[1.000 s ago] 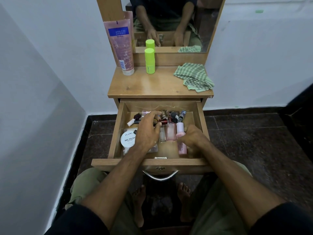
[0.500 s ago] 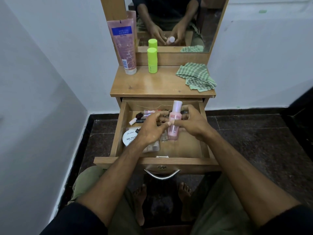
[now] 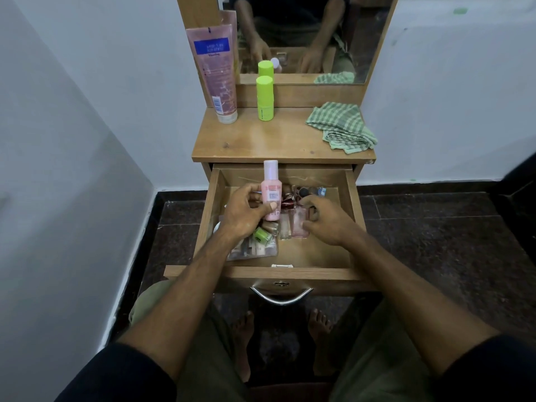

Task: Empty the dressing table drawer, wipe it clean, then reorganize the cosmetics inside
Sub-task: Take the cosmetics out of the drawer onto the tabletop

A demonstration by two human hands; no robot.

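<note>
The bench top (image 3: pixel 278 140) at the frame's centre is brown wood with a smooth, slightly glossy finish, and the drawer (image 3: pixel 285 274) below it is the same wood, with a curved handle (image 3: pixel 281 297) of shiny metal on its front. At upper right of the bench lies a green checked cloth (image 3: pixel 342 127), soft and matt, while the pink tube (image 3: pixel 216 71) and lime-green bottle (image 3: pixel 264 98) at upper left look like smooth plastic. The pink bottle (image 3: pixel 271 195) in the left hand (image 3: pixel 243 216) is glossy plastic, and the floor (image 3: pixel 435 227) is dark speckled stone with a dull sheen.
</note>
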